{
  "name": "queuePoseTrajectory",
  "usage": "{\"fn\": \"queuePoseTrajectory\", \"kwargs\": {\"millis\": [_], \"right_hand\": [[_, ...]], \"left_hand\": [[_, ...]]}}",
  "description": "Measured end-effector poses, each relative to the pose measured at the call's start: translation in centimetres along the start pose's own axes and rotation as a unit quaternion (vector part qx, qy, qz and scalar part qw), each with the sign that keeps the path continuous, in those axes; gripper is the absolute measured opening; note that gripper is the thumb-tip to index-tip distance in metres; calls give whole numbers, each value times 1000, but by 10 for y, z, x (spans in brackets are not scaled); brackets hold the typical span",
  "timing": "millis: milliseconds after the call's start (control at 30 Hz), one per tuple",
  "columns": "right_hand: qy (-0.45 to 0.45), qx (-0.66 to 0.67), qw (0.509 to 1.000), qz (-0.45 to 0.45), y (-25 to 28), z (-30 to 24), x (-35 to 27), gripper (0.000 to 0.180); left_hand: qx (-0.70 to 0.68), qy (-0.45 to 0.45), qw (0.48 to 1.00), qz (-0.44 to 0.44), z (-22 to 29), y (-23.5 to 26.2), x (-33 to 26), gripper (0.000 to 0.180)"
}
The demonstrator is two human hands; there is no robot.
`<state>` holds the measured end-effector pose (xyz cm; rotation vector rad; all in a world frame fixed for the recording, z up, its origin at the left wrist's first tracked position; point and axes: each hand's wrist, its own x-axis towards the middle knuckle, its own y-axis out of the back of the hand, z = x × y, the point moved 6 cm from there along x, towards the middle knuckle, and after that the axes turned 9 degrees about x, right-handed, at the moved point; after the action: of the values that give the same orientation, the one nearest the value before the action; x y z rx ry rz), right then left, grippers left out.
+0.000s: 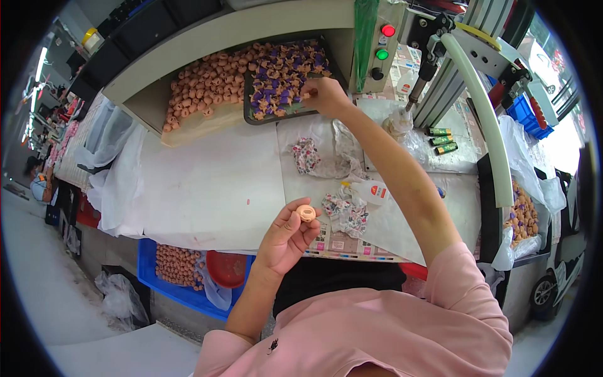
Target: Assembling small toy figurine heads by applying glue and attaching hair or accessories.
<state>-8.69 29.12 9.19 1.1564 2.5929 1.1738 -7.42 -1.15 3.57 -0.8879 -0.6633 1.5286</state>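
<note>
Left hand point(284, 242): pinching round piece point(306, 213) near desk's point(207, 182) front edge | right hand point(330, 97): bent over tray point(264, 120), grip unclear | risk: loosened pinch drops round piece; hurried reach scatters parts point(270, 88)

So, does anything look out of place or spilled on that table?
I see no obvious spill, but a white bottle seems to lie on its side by a crumpled floral cloth, which looks untidy. The round peach piece in the left hand shows no clear damage, though it's small.
</note>
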Motion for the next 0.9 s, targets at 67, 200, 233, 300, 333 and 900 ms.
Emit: {"fn": "queuePoseTrajectory", "kwargs": {"millis": [67,200,233,300,333,900], "right_hand": [[10,62,998,3,10,-22,-20,24],[-69,315,942,-90,3,-58,-101,28],[-78,315,941,-94,4,-61,-120,28],[82,234,964,-99,17,-81,-154,33],[76,234,964,-103,22,-84,-168,33],[5,279,960,11,34,-67,-249,23]], "left_hand": [[4,-5,1000,-1,7,-1,6,41],[22,-31,999,28,4,11,10,45],[30,-37,999,24,3,13,13,48],[31,-30,999,18,2,5,18,45],[39,-31,999,9,1,2,21,42],[206,-23,978,24,-33,-14,29,36]]}}
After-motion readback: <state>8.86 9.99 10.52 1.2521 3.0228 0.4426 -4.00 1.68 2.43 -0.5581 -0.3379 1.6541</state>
